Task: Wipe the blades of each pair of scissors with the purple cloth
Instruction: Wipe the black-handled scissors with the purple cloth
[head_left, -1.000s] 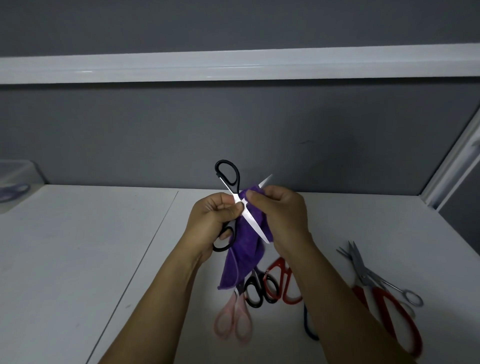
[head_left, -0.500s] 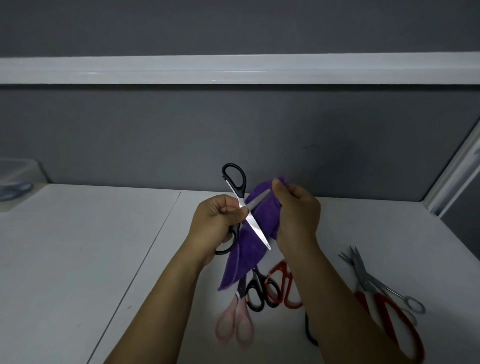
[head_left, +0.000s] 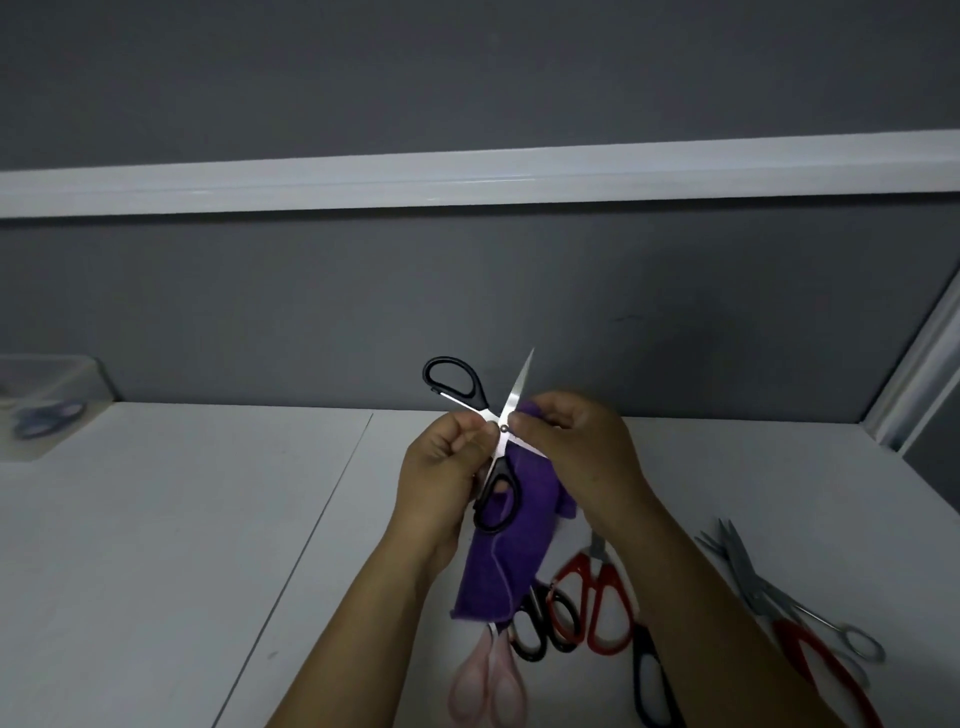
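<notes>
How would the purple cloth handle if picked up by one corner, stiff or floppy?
Probably floppy: the purple cloth hangs limp below the right hand, folding on itself. Likely light, since that hand carries it while working on the black-handled scissors.

Silver blades on the black-handled scissors (head_left: 472, 396), plain purple cloth (head_left: 493, 577), near red-handled scissors (head_left: 592, 577) and pink scissors (head_left: 488, 670), white table (head_left: 156, 545), grey wall (head_left: 467, 286).

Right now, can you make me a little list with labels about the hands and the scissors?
Left hand: grips the open black-handled steel scissors near the pivot
Right hand: pinches the soft purple cloth at the lower blade
Upper blade: bare, pointing up
White table: more scissors, a red-handled pair, a pink-handled pair, an all-metal pair
</notes>
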